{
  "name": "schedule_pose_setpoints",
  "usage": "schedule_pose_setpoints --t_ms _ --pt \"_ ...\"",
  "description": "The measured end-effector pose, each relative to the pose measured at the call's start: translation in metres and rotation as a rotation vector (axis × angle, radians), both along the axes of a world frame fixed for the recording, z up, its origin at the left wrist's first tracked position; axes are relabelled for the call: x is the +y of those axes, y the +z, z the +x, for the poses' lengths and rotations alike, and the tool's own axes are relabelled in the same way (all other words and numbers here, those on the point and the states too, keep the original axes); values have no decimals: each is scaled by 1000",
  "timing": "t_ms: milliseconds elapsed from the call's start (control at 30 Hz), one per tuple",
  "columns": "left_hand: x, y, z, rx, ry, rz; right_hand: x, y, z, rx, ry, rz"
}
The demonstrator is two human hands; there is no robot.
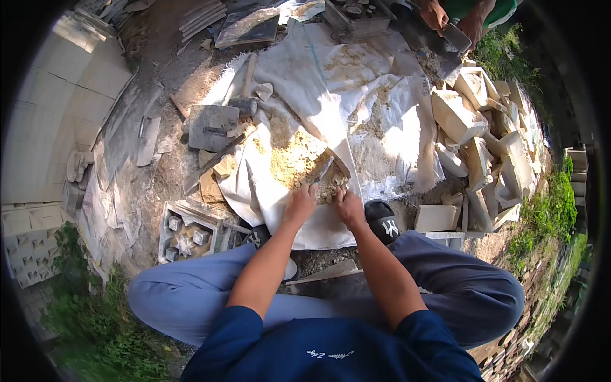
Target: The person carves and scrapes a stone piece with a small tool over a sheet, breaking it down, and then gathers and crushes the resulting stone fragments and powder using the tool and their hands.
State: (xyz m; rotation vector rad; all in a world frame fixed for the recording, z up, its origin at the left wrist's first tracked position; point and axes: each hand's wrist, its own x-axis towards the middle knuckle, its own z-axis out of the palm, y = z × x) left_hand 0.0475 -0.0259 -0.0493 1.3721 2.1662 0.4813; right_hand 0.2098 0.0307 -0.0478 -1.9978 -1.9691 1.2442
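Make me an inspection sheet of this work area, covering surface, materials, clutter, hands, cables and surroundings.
Surface: creased white sheet on the ground, dusted with powder.
Job's things: yellowish powder, crumbly lumps.
Clutter: square flat tool and mallet left of the powder; heap of pale blocks at right.
Hands: left hand and right hand beside the lumps; grip unclear.
Cables: nothing seen.
Surroundings: green plants; another person's hand at upper right.

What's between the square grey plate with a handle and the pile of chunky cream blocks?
In the head view, mostly a wrinkled white sheet bearing crumbly yellow powder.
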Motion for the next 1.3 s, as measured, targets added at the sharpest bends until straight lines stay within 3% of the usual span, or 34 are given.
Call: schedule_pose_setpoints --t_ms 133,200,300,433,600,700,800,900,1033,1300 --pt "-7 -1 8 -62 57 28 -6 0 -1 0 -51 -22" --pt "4 0 1 9 -42 -87 0 -4 0 39 -41 -12" --pt "-7 3 7 -10 17 27 1 -6 0 18 -23 -6" --pt "-5 3 4 -5 -33 -90 -3 -13 3 48 -33 -18" --pt "-9 9 6 -102 -9 53 3 -14 6 85 -16 -15" --pt "4 12 0 17 -50 -77 4 -10 5 100 -31 -48" --pt "8 22 8 -82 119 -26 4 -19 7 92 -5 7" --pt "16 2 -2 40 -31 -130 3 -17 6 76 -12 -8" --pt "7 10 -6 48 36 -73 1 0 -4 88 -114 -97" --pt "12 11 -17 41 45 -71 -14 13 -25 -7 -139 -30"
